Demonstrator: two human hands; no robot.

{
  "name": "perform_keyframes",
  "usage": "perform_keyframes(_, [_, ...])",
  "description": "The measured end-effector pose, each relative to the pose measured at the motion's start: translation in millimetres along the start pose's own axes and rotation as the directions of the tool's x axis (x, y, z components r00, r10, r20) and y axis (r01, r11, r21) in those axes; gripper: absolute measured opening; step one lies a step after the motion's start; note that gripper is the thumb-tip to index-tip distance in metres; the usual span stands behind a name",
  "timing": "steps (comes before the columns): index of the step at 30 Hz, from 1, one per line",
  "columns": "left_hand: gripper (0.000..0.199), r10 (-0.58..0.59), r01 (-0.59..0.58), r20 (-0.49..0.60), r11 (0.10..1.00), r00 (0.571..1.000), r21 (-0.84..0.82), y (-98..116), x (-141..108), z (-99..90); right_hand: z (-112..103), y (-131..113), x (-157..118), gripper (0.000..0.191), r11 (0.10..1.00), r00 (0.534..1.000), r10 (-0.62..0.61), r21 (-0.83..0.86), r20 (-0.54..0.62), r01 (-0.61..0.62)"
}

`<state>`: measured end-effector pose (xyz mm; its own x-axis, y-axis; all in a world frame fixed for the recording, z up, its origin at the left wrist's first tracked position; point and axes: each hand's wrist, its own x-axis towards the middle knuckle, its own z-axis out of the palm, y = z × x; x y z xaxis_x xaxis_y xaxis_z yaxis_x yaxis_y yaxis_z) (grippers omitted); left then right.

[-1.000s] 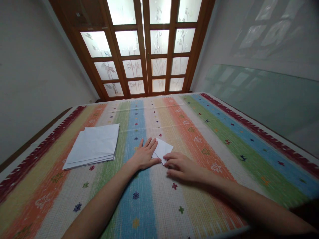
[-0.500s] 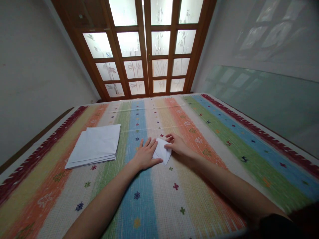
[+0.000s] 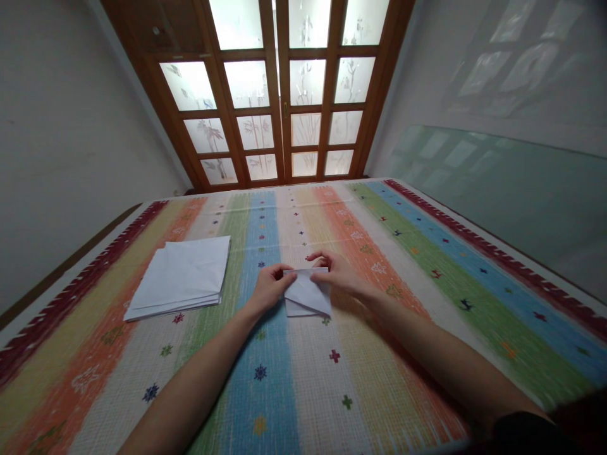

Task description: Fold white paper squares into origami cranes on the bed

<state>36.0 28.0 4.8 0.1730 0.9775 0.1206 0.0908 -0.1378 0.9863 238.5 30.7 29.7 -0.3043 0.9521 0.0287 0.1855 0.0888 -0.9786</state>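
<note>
One left hand (image 3: 271, 289) and one right hand (image 3: 344, 275), both bare; one folded white paper (image 3: 307, 298); one stack of white paper sheets (image 3: 183, 272), its sheets too closely layered to count; one striped tablecloth (image 3: 313, 392); fifteen brightly lit door panes (image 3: 307, 82)

Paper (image 3: 306, 296) seemingly on tablecloth (image 3: 389, 385), stack (image 3: 179, 273) left

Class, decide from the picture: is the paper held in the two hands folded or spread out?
Folded: the small white paper shows a slanting flap edge, with another layer visible beneath it.
</note>
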Motion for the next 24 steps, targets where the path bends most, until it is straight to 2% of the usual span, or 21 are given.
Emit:
perform_keyframes(3, [0.025, -0.023, 0.005, -0.185, 0.995, 0.982, -0.097, -0.9, 2.7, -0.4, 4.3, 9.3, -0.1, 0.037, 0.985, 0.995, 0.064, 0.164, -0.076, -0.051])
perform_keyframes(7, [0.029, -0.047, -0.003, -0.326, 0.988, 0.944, -0.152, -4.6, 7.1, -3.9, 10.4, 19.1, -4.3, 0.025, 0.936, 0.983, 0.184, 0.308, -0.019, -0.169])
perform_keyframes(9, [0.03, -0.065, 0.004, -0.33, 0.983, 0.942, -0.183, -4.8, 7.3, -4.5, 12.1, 19.6, -6.2, 0.019, 0.931, 0.98, 0.201, 0.312, -0.006, -0.189])
perform_keyframes(12, [0.034, -0.087, 0.027, -0.257, 0.973, 0.962, -0.228, -2.9, 5.6, -3.6, 12.7, 19.4, -6.2, 0.015, 0.936, 0.979, 0.203, 0.297, -0.016, -0.189])
perform_keyframes(15, [0.034, -0.096, 0.055, -0.198, 0.978, 0.975, -0.201, -2.1, 4.2, -2.3, 12.1, 21.8, -3.8, 0.015, 0.939, 0.979, 0.2, 0.295, -0.046, -0.178])
perform_keyframes(18, [0.03, -0.086, 0.043, -0.243, 0.983, 0.966, -0.178, -3.9, 5.0, -2.2, 10.6, 25.1, -1.6, 0.018, 0.934, 0.975, 0.198, 0.322, -0.1, -0.156])
perform_keyframes(21, [0.031, -0.094, 0.023, -0.297, 0.972, 0.95, -0.235, -6.0, 6.9, -2.9, 8.2, 26.7, -0.5, 0.026, 0.921, 0.97, 0.211, 0.356, -0.121, -0.156])
perform_keyframes(24, [0.034, -0.124, 0.037, -0.303, 0.96, 0.945, -0.276, -7.0, 8.0, -3.4, 5.3, 27.7, -0.2, 0.032, 0.91, 0.966, 0.222, 0.383, -0.131, -0.157])
